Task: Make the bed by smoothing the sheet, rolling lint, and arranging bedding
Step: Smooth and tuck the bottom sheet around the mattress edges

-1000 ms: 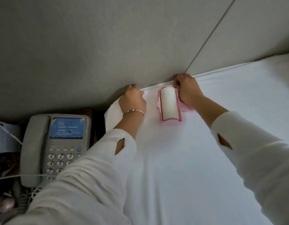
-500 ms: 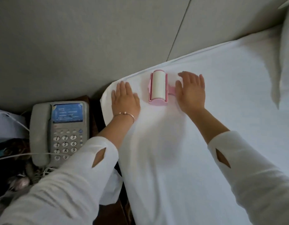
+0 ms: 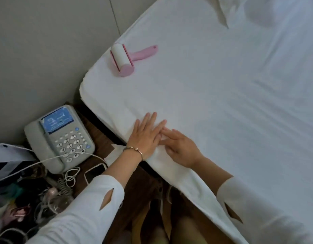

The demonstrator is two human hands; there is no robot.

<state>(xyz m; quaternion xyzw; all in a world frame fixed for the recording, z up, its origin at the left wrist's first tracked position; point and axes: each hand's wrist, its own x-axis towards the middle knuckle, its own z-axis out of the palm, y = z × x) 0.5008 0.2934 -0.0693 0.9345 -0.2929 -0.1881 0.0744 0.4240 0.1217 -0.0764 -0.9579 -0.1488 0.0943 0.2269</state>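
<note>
Both hands lie flat on the white sheet (image 3: 213, 95) near the bed's side edge, fingers stretched out and holding nothing. The left hand (image 3: 145, 136), with a bracelet (image 3: 134, 150) at the wrist, presses close to the edge; the right hand (image 3: 180, 148) lies just beside it, the fingertips of the two overlapping. This looks like the smoothing step, worked along the side of the mattress.

The sheet seems mostly flat, though soft ripples run across the middle and far side, so smoothing is not finished. The pink lint roller (image 3: 124, 59) rests untouched near the corner of the bed, well apart from the hands; whether any rolling is done I cannot tell. A pillow (image 3: 257, 13) lies at the top, partly out of sight, and no blanket shows, so arranging the bedding appears to remain.

Beside the bed a telephone (image 3: 59, 138) sits on a cluttered tabletop (image 3: 99, 132) among cables.
</note>
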